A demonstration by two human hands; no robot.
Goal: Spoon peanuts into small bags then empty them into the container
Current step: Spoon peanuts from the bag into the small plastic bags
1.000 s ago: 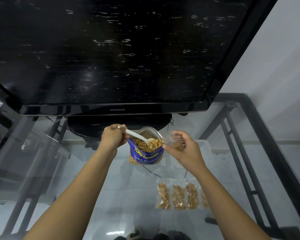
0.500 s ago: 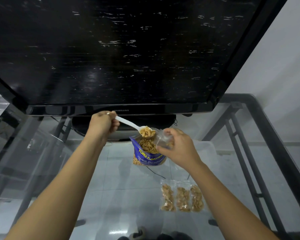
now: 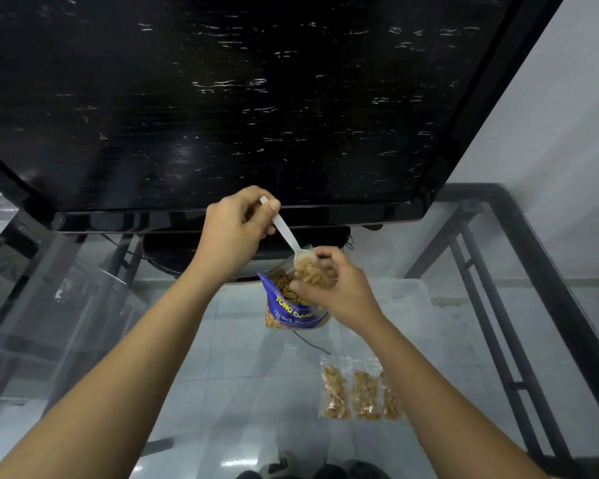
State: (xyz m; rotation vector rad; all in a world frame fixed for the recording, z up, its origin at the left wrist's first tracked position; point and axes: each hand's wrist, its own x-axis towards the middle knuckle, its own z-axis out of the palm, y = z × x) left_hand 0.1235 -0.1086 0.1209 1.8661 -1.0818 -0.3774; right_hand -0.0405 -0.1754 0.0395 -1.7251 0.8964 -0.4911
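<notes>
Above the glass bench [image 3: 222, 357], left hand [image 3: 234, 233] is pinching the stiff spoon [image 3: 289, 236] handle, tipping loose peanuts [image 3: 308, 271] while right hand [image 3: 339, 292] is pinching the limp, probably slippery small bag [image 3: 322, 276] at its mouth.

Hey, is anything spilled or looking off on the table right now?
Nothing stands out. No loose peanuts on the glass table; the three filled bags lie side by side, and the spoon tips into the small bag over the open pouch.
</notes>
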